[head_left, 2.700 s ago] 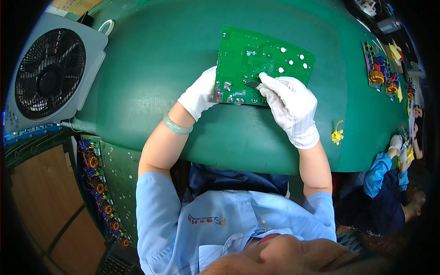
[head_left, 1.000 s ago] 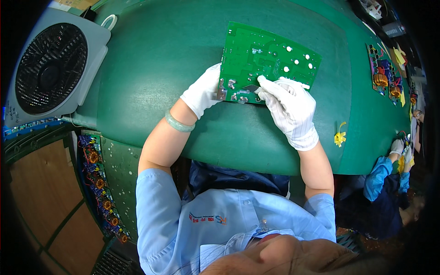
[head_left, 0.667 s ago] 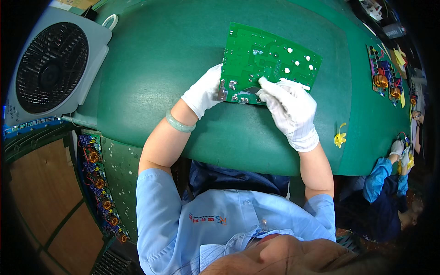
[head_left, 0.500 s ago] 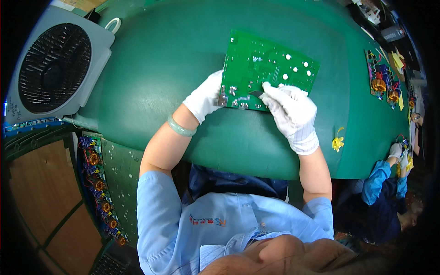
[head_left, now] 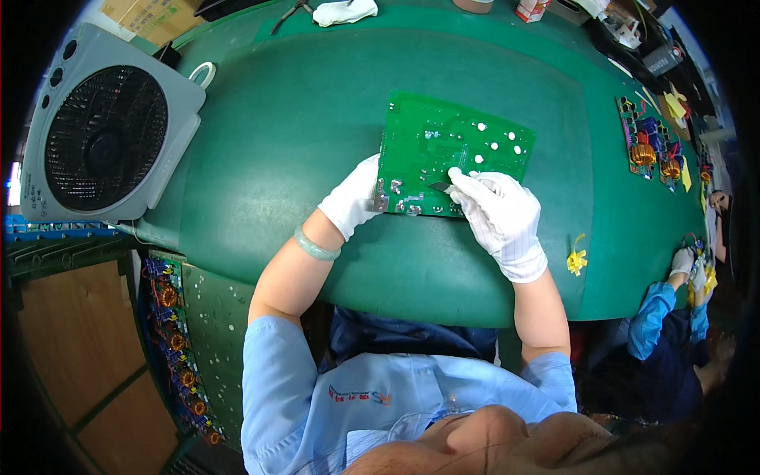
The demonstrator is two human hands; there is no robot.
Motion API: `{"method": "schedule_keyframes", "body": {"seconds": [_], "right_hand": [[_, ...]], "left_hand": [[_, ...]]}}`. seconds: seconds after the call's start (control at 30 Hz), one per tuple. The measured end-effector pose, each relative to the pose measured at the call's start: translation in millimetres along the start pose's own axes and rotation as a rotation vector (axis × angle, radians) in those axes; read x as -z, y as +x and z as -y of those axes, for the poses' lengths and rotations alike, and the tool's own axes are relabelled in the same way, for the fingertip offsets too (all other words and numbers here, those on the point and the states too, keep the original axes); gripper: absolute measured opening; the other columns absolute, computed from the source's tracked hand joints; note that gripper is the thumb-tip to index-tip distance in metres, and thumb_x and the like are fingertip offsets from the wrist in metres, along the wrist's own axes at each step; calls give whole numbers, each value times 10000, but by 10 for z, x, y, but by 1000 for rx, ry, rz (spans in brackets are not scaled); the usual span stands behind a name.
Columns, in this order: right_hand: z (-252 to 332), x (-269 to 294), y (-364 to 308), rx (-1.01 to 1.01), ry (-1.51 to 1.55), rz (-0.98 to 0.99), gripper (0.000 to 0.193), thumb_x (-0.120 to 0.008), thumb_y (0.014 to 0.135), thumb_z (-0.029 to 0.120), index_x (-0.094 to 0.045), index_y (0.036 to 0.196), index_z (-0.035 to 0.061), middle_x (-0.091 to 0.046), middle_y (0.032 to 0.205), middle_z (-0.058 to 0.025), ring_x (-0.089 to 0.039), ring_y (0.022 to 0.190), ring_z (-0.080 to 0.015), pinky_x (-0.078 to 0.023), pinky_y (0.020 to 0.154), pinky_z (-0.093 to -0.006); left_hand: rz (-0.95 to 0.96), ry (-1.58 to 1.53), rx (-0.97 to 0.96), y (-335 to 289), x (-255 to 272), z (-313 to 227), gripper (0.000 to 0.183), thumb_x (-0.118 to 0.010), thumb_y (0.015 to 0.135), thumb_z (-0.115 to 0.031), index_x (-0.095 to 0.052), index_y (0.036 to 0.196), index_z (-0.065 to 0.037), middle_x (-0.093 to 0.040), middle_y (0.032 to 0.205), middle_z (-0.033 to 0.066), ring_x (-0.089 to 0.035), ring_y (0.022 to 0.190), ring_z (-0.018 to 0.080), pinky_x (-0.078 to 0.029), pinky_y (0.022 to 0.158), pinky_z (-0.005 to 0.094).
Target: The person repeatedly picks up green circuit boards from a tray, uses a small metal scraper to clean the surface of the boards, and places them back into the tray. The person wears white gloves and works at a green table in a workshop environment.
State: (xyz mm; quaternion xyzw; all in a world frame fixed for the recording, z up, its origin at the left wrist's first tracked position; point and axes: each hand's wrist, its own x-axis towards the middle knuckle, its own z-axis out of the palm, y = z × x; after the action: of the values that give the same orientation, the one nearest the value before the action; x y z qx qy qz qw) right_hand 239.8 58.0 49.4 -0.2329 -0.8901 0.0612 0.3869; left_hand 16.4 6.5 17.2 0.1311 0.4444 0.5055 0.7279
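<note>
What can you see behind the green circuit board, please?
The left hand passes behind the left edge of the green circuit board, with green tabletop beyond. The rest of that hand and anything else behind the board are covered.

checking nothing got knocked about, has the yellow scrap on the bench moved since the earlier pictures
No. The yellow scrap lies at the same spot beside the green mat's right-hand edge; only the camera's view shifted.

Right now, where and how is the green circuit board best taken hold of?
The green circuit board is probably best held by its left edge, coming from the left, as the left hand does. It is a flat panel with a slim edge, and that side lies away from the right hand and its dark pointed tool.
</note>
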Motion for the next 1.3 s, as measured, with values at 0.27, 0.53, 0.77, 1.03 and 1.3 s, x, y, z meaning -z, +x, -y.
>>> {"method": "schedule_keyframes", "body": {"seconds": [0.27, 0.53, 0.77, 1.03, 1.3], "right_hand": [[-49, 156, 68, 172, 2, 105, 405, -712, 690, 91, -712, 1091, 140, -650, 800, -4, -633, 722, -188, -498, 601, -323], [91, 21, 57, 74, -17, 64, 397, -716, 703, 93, -716, 1097, 138, -655, 809, -1, -638, 757, -190, -527, 661, -326], [122, -3, 13, 69, 57, 130, 364, -740, 750, 99, -716, 1111, 138, -659, 811, -18, -633, 752, -207, -542, 704, -329], [159, -58, 16, 58, 114, 52, 440, -781, 661, -11, -743, 1081, 118, -678, 755, -29, -631, 672, -167, -513, 644, -293], [173, -116, 51, 90, 56, 77, 388, -769, 734, 93, -723, 1114, 157, -648, 802, -18, -632, 734, -191, -552, 745, -368]], "left_hand": [[64, -62, -40, 54, 101, 61, 326, -448, 1032, -237, -533, 1266, -27, -642, 1167, 105, -662, 994, 204, -581, 835, 349], [61, -49, -32, -1, 3, 1, 319, -432, 1022, -179, -538, 1262, 2, -639, 1196, 145, -664, 1025, 236, -582, 847, 376], [67, 43, -34, -22, -44, -24, 330, -427, 1028, -200, -529, 1281, -14, -633, 1204, 135, -663, 1017, 235, -584, 829, 375], [76, -30, -28, 64, 27, 35, 342, -435, 1031, -231, -528, 1285, -21, -632, 1197, 132, -663, 1010, 242, -588, 808, 404], [67, -68, -9, 8, -14, -3, 337, -461, 1024, -229, -531, 1278, -19, -641, 1169, 133, -665, 997, 233, -587, 814, 398]]}}
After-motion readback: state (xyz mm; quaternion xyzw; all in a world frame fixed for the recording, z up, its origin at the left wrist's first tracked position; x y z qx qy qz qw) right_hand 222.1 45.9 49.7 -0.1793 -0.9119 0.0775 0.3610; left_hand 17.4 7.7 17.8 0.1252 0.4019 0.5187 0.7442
